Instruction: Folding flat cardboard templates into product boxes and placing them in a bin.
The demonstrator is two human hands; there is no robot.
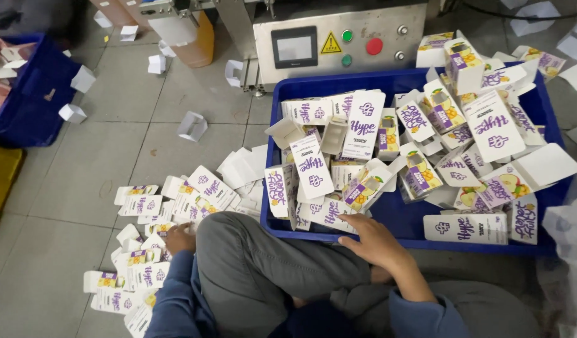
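A person sat on the grey tiled floor before a blue crate. The right hand lay spread on cartons at its near rim; the left hand, fingers hidden, touched the floor's flattened cartons. Beyond the crate stood a steel machine.

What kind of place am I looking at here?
Likely a small packaging workshop floor: a metal machine with a screen and push buttons, a blue crate heaped with small printed cartons, and more flat cartons spread over the tiled floor.
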